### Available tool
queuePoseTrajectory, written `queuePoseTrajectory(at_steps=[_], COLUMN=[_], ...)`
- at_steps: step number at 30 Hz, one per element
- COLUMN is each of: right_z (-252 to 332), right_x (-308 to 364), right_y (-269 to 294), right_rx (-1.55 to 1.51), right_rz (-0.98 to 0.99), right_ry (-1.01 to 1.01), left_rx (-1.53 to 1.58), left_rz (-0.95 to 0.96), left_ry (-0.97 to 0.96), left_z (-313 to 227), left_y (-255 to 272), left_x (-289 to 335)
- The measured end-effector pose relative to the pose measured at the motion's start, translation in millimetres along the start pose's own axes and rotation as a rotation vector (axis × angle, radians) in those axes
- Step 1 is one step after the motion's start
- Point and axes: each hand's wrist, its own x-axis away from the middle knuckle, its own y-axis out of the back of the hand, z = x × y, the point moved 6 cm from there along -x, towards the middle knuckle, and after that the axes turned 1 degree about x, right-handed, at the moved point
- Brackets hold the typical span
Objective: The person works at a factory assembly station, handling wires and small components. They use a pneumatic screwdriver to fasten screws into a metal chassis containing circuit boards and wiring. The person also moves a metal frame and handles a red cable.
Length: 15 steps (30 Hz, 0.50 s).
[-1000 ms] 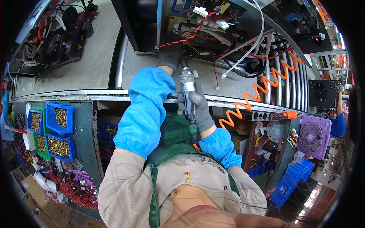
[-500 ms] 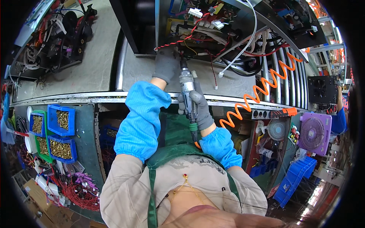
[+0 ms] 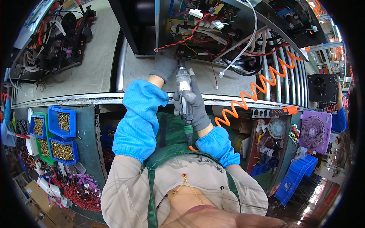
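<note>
My right hand (image 3: 194, 104), in a grey glove, grips a slim silver pneumatic screwdriver (image 3: 184, 89) that points away from me toward an open metal chassis (image 3: 213, 26) full of wires and white connectors. An orange coiled air hose (image 3: 262, 87) runs from the tool's base off to the right. My left hand (image 3: 164, 64), also gloved in grey, rests at the near edge of the chassis just left of the tool's tip, by a red-and-black twisted wire (image 3: 178, 40). Blue sleeve covers are on both forearms.
Blue bins of brass screws (image 3: 61, 131) sit low on the left, above bundles of red wires (image 3: 78, 192). A second wired unit (image 3: 57, 30) lies on the grey conveyor at the far left. A purple fan (image 3: 313, 131) and blue crates (image 3: 294, 178) stand right; another person's blue sleeve (image 3: 338, 119) shows there.
Both hands and the screwdriver have stayed at the chassis edge; the view has shifted slightly, with the tool tip pressed a little closer to the unit.
</note>
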Motion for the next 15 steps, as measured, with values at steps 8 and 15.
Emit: queuePoseTrajectory(at_steps=[8, 15], right_z=[3.6, 8.1], right_x=[2.1, 1.8], right_y=[-6.5, -11.3], right_rx=[0.085, 0.139], right_rz=[-0.068, -0.092], right_ry=[0.016, 0.023], left_rx=[0.068, 0.012], left_rz=[-0.023, 0.001], left_ry=[-0.016, 0.007], left_z=[5.6, 2.5], left_y=[-1.2, 3.0], left_x=[-1.0, -4.3])
